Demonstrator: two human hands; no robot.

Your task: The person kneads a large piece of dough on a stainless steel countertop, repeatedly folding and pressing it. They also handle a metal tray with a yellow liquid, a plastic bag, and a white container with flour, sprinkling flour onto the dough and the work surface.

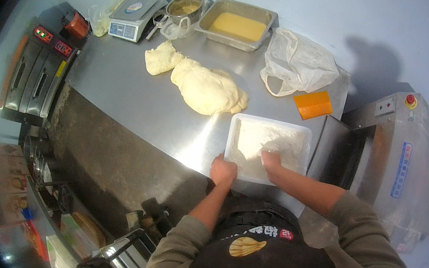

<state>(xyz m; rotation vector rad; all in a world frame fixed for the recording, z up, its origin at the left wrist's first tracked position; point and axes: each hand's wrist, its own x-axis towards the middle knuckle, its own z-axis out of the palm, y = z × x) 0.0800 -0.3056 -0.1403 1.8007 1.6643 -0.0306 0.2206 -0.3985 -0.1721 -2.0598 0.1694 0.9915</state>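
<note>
A white rectangular tray (309, 138) of pale flour (249, 142) stands at the table's near edge, in front of me. My left hand (223, 171) is closed on the tray's left near corner. Inside the tray, low over the flour, is my right hand (271, 160) with its fingers curled shut; whatever they hold is hidden. Behind the tray lies a large lump of pale dough (207, 87), and a smaller dough piece (162, 58) touches its far left end. Neither hand touches the dough.
The steel table (129, 91) also bears an orange scraper (313, 105), a crumpled clear plastic bag (298, 62), a metal pan of yellow liquid (236, 25), a metal bowl (185, 7) and a scale (136, 14). A steel machine (406, 159) stands right; an oven (34, 78) stands far left.
</note>
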